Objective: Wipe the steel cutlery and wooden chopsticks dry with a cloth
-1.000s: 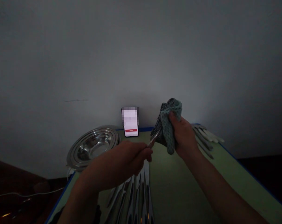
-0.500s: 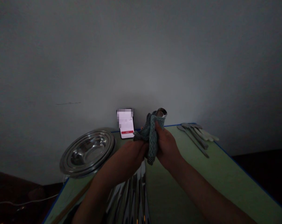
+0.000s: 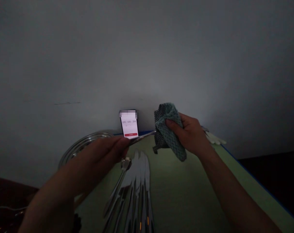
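My left hand (image 3: 118, 147) is closed around the handle end of a metal spoon (image 3: 144, 136). The spoon's shaft runs up to the right, and its head is hidden inside a folded teal-and-dark textured cloth (image 3: 170, 129). My right hand (image 3: 192, 134) pinches that cloth, thumb on top, wrapped over the spoon's far end. Below the hands, several table knives (image 3: 142, 181) lie side by side on the green tabletop, handles toward me. Beside them on the left lies another spoon (image 3: 124, 166).
A phone (image 3: 129, 124) with a running timer leans against the grey wall. Stacked round metal dishes (image 3: 71, 150) stand at the left, partly behind my left arm. Pale-handled utensils (image 3: 213, 138) lie at the right rear, by the blue table edge (image 3: 254, 183).
My hands have moved apart, the left to the left, the right rightward with the cloth. The spoon's shaft now shows between them, and its bowl end is covered.
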Demonstrator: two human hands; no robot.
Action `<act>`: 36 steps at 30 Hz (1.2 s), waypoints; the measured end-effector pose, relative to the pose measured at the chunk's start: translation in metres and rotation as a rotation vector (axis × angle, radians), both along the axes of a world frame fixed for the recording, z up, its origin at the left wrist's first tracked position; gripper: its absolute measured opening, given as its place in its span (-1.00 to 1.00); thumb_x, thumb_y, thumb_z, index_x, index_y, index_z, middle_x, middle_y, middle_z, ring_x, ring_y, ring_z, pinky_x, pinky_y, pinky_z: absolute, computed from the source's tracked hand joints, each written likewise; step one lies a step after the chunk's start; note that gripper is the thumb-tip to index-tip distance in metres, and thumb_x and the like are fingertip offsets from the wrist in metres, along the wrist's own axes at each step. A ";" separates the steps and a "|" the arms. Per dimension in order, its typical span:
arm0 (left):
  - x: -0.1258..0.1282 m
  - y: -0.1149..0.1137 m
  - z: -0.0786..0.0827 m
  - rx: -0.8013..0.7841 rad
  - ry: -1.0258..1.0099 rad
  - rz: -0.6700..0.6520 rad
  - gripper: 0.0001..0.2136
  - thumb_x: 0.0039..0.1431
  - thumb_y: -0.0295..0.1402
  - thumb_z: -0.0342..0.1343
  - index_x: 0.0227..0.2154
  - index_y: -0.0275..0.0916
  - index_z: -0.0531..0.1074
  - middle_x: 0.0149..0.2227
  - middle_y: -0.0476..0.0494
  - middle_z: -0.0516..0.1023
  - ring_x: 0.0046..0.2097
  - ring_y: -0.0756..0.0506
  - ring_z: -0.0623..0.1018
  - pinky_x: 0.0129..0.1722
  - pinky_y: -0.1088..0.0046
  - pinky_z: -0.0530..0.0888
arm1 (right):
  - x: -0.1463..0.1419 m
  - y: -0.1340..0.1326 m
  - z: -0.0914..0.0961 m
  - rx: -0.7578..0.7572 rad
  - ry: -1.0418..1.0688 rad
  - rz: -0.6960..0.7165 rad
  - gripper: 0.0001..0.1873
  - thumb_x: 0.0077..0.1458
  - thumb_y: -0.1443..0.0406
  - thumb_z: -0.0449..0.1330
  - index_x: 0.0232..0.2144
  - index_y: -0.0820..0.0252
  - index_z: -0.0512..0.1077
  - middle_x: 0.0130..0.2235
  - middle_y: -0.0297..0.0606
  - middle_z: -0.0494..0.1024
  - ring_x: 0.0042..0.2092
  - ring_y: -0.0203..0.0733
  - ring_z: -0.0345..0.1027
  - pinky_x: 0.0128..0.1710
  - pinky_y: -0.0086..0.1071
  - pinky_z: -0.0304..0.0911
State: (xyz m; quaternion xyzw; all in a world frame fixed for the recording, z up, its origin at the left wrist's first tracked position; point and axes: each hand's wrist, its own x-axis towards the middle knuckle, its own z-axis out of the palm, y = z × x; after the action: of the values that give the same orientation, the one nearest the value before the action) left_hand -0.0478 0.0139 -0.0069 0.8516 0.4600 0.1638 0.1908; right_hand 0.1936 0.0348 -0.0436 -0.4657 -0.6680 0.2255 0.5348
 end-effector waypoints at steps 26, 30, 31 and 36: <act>-0.002 -0.004 0.003 -0.218 -0.344 -0.160 -0.75 0.21 -0.30 -0.07 -0.52 -0.25 0.40 -0.55 0.03 0.42 -0.48 0.05 0.42 -0.50 0.62 0.34 | 0.033 -0.026 0.021 -0.484 -0.300 0.592 -0.83 0.03 0.25 0.17 -0.31 0.18 0.48 -0.44 -0.36 0.52 -0.48 -0.36 0.36 -0.50 -0.48 0.25; -0.007 -0.006 0.009 -0.222 -0.211 -0.218 -0.79 0.22 -0.35 -0.04 -0.46 -0.26 0.42 -0.52 0.03 0.43 -0.47 0.06 0.43 -0.49 0.62 0.35 | 0.035 -0.025 0.021 -0.539 -0.283 0.603 -0.80 0.04 0.23 0.17 -0.28 0.19 0.47 -0.43 -0.33 0.52 -0.48 -0.34 0.36 -0.54 -0.48 0.26; -0.007 -0.006 0.008 -0.212 -0.199 -0.226 -0.79 0.23 -0.35 -0.05 -0.46 -0.26 0.41 -0.53 0.03 0.44 -0.48 0.06 0.43 -0.50 0.63 0.35 | 0.034 -0.025 0.021 -0.528 -0.292 0.609 -0.80 0.04 0.23 0.17 -0.28 0.20 0.47 -0.43 -0.33 0.52 -0.48 -0.34 0.36 -0.54 -0.48 0.26; 0.000 -0.008 0.002 -0.111 -0.115 -0.286 -0.80 0.24 -0.38 -0.05 -0.44 -0.25 0.42 -0.54 0.06 0.46 -0.50 0.10 0.44 -0.52 0.67 0.32 | 0.021 -0.022 0.021 -0.367 -0.473 0.631 -0.83 0.07 0.24 0.14 -0.40 0.23 0.45 -0.51 -0.36 0.46 -0.51 -0.37 0.29 -0.57 -0.50 0.18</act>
State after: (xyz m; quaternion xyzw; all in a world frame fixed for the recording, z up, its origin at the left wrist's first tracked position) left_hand -0.0481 0.0056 -0.0045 0.8858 0.3306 0.1578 0.2848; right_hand 0.2148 0.0124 -0.0230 -0.3649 -0.8306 0.3799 0.1805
